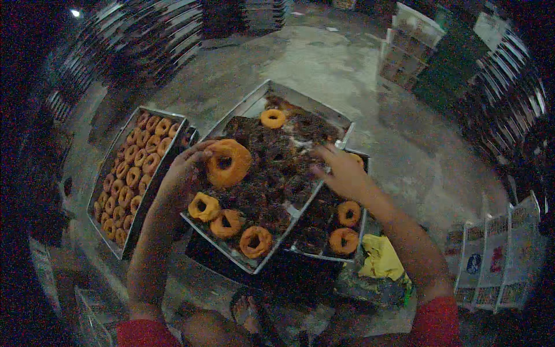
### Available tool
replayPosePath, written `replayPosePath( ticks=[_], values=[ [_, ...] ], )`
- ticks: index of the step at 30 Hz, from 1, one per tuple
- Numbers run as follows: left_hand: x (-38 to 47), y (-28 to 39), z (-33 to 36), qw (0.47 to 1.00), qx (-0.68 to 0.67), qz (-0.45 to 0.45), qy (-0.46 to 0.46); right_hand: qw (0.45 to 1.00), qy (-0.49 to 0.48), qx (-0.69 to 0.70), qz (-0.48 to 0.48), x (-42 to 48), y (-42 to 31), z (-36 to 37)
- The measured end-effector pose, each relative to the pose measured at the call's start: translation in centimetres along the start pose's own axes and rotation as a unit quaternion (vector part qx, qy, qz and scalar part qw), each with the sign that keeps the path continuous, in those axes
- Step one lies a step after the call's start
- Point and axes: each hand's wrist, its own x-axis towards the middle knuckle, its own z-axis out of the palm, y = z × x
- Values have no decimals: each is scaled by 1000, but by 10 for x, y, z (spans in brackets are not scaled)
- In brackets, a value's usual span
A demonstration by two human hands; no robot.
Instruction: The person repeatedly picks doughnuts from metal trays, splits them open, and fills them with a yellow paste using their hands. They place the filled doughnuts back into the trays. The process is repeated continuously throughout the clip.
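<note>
My left hand (pixel 186 167) grips a large plain ring doughnut (pixel 212 171) by its left side, raised over a metal tray (pixel 236 108). Dark crumbly chocolate topping (pixel 273 173) fills most of that tray. My right hand (pixel 340 165) is over the tray's right edge, fingers apart and blurred; nothing shows in it, and whether it touches the topping is unclear. Near the tray's far end lies a small ring doughnut (pixel 273 118). Along the near end are a paler doughnut (pixel 204 207), a browner one (pixel 225 224) and another (pixel 256 242).
Left stands a tray (pixel 184 117) packed with ring doughnuts (pixel 133 175). Partly under the middle tray, a second tray (pixel 365 191) holds dark topping and doughnuts (pixel 344 240). A torn yellow package (pixel 381 258) lies at right. Stacked trays (pixel 143 39) and printed cartons (pixel 490 260) surround the concrete floor (pixel 329 65).
</note>
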Motion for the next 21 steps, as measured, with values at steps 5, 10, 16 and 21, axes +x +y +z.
replayPosePath(
  ticks=[5, 10, 16, 21],
  values=[
    [-11, -29, -21, 994, -96, 25, 53, 959, -119, -257, 27, 173, 53, 127],
    [-2, -49, -19, 985, -154, 17, 81, 971, -94, -221, 10, 209, 81, 152],
    [-7, -42, 8, 970, -232, 2, 72, 974, -3, -223, 30, 206, 84, 140],
    [-5, -19, 44, 970, -227, -64, 62, 872, 68, 431, 224, 140, 19, 58]
  ],
)
